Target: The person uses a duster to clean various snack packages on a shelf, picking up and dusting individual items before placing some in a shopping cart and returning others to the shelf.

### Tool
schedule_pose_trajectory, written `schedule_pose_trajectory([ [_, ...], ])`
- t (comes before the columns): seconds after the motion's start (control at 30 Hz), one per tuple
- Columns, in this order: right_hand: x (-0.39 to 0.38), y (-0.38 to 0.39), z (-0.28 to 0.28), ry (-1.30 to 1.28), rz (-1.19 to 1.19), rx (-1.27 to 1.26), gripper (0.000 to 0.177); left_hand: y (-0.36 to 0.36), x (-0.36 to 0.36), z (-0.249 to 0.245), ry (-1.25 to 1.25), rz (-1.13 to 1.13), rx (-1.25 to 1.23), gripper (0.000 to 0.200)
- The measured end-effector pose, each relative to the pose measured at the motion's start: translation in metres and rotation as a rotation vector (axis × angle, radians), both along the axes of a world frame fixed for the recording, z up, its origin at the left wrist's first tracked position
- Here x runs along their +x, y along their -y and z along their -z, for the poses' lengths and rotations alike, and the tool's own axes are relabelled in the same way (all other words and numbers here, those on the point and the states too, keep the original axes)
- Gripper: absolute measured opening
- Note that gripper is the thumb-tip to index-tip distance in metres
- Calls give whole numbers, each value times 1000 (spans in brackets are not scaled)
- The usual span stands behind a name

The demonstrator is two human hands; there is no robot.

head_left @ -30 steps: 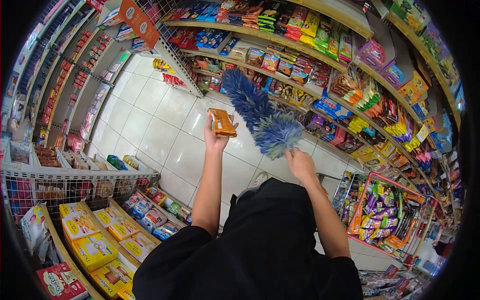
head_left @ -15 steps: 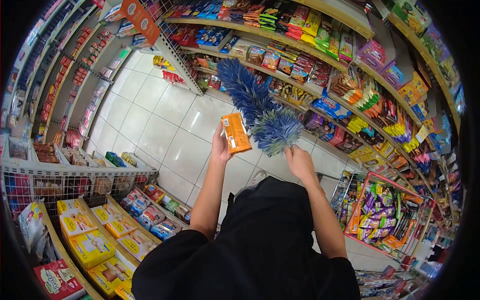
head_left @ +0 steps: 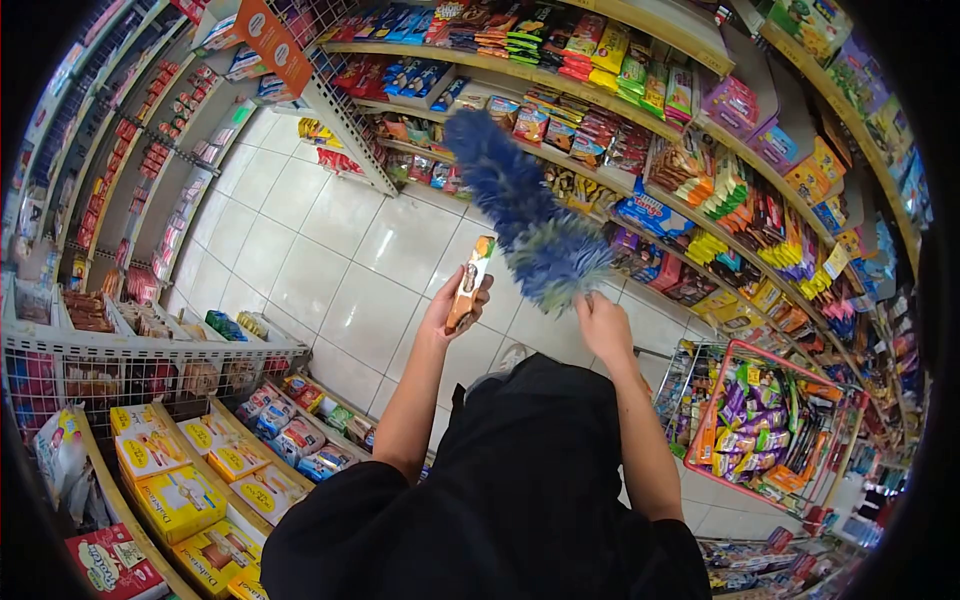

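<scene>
Packet in the left hand, duster in the right

From my end of the head camera, I see the left hand point(head_left: 445, 311) closed around a slim packet point(head_left: 470, 286), gripping it well above the tiled floor point(head_left: 320, 275). The packet tilts with a narrow side toward me: a white label between an orange upper end and a brown lower end. The fingers wrap behind it, partly out of my sight.

The right hand point(head_left: 606, 327) is clenched at the base of a fluffy blue duster point(head_left: 520, 205); I cannot make out the handle inside the fist. The duster slants away toward the front edges of the lower snack shelves point(head_left: 400, 47), and I cannot tell whether its far end touches them. Packet and duster are near each other but apart.

Beyond the duster, a blue pack point(head_left: 648, 212) sits by the front edge of a shelf. To the right of the right arm, purple packets point(head_left: 750, 420) lie inside the red rim of a cart point(head_left: 711, 402). At the lower left, yellow boxes point(head_left: 180, 500) line a shelf, near the corner of a wire rack point(head_left: 130, 365).
</scene>
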State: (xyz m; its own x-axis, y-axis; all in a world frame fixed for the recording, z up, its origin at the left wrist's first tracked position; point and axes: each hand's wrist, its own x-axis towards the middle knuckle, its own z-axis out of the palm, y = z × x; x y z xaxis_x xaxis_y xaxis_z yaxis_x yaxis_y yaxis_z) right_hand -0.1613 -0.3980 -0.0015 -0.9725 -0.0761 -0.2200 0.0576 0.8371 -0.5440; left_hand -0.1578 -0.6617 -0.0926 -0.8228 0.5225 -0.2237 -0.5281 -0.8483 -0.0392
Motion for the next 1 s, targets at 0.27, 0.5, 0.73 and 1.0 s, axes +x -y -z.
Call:
schedule_pose_trajectory([
  [0.27, 13, 3, -1, 52, -121, -150, 40, 5, 1, 39, -216, -145, -90, 50],
  [0.5, 26, 32, -12, 86, -244, 25, 40, 3, -18, -11, 235, -354, -441, 52],
  [0.73, 36, 33, -1, 66, -218, -25, 39, 4, -16, -2, 148, -330, -488, 39],
  [1.0, 40, -29, -41, 47, 28, -54, 41, -21, -5, 26, 43, 23, -486, 49],
])
